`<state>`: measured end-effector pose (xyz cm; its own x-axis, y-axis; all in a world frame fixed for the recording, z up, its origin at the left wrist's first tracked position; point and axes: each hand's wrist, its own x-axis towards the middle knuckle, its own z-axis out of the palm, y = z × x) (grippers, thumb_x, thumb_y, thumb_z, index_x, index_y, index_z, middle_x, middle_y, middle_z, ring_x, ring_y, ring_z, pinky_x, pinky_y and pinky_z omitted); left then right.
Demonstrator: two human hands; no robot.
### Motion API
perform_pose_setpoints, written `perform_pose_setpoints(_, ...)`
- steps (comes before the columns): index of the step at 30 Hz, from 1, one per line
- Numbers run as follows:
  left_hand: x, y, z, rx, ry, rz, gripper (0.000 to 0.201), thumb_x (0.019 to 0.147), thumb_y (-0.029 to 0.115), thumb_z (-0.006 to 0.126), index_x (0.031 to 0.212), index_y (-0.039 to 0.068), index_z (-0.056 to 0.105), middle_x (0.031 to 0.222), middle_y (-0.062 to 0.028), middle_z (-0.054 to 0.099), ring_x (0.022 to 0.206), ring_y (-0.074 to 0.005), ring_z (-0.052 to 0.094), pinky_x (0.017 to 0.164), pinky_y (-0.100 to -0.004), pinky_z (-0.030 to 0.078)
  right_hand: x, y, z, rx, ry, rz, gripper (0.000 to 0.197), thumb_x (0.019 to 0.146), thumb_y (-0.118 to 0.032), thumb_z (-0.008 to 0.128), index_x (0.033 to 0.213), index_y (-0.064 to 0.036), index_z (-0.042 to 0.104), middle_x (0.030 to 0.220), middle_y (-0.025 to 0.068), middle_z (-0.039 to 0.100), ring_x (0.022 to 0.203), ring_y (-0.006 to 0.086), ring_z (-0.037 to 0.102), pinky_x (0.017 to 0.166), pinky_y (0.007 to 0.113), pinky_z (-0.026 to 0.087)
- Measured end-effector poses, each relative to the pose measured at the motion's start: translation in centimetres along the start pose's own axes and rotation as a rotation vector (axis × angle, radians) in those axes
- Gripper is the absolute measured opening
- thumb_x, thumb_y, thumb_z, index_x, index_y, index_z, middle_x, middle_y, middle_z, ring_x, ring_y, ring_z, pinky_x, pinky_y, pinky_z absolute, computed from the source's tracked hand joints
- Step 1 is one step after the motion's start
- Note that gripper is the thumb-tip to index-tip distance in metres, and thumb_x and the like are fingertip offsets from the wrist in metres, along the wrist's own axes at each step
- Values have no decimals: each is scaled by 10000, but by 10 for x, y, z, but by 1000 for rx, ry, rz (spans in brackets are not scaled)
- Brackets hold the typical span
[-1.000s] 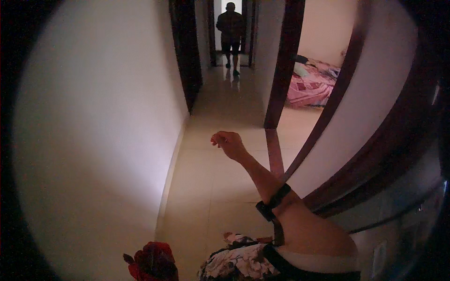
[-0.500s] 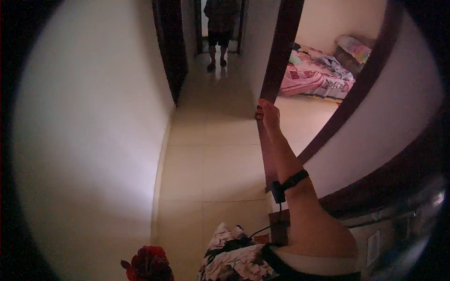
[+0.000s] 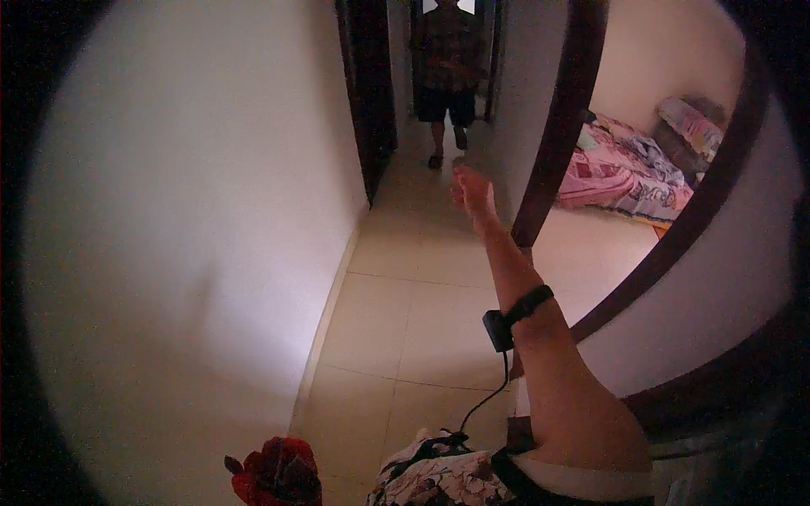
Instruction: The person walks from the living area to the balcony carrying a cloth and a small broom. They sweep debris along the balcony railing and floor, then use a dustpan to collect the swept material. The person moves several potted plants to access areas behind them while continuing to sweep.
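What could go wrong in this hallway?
The thin black cable might snag, since it hangs loosely from the small black box on the right forearm. The outstretched right hand could knock the dark brown door frame nearby. The person in dark shorts ahead might get bumped while passing.

Right forearm [image 3: 507, 263]: bare, no sleeve on it. Black strap [image 3: 533, 301] around it, small black rectangular box [image 3: 498, 331] mounted on strap's inner side. Thin black cable [image 3: 488, 402] exits box bottom, curves down to the clothing. Floral garment [image 3: 439, 482]: pale pinkish ground, dark print. Black edging [image 3: 511, 476] beside upper arm. Fine markings unreadable, too dim.
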<state>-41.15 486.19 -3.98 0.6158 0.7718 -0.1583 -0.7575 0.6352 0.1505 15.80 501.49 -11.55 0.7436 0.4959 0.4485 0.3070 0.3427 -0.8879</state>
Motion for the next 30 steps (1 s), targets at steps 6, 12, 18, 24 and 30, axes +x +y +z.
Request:
perform_pose_setpoints(6,-20,5,-26,159,431,322,537,982,521,326,720,97,527,774,-48,485,713,-167,434,731,-312,427,20,-26,17,39,-108,96,351,914,-303,607,1136,-31,628,862,75,647,629,145,600,547,302,489)
perform_pose_setpoints(12,-44,33,-71,-11,-38,155,553,956,602,311,755,146,549,707,9,485,648,-146,434,676,-334,443,24,-18,23,-52,-69,102,312,910,-277,605,1107,-38,643,806,18,614,602,96,536,515,264,436)
perform_pose_setpoints(18,-51,40,-3,-54,444,259,473,962,547,388,793,136,547,755,-22,498,667,-157,428,667,-338,434,62,-14,0,-177,-132,-64,380,910,-322,617,1147,-25,617,834,-10,611,594,77,520,504,243,406)
perform_pose_setpoints(24,-57,85,-29,-67,210,390,296,993,347,431,787,145,500,726,19,477,600,-105,443,553,-277,426,95,-43,-37,-868,-79,-183,369,940,-365,510,1205,-125,605,1082,100,646,958,237,612,802,372,488)
perform_pose_setpoints(30,-80,93,24,-106,-163,273,370,986,426,414,841,114,549,833,-34,525,711,-160,465,669,-328,441,96,-64,-20,-1282,-180,-349,465,925,-349,515,1364,-216,444,1383,120,448,1220,355,459,954,475,433)
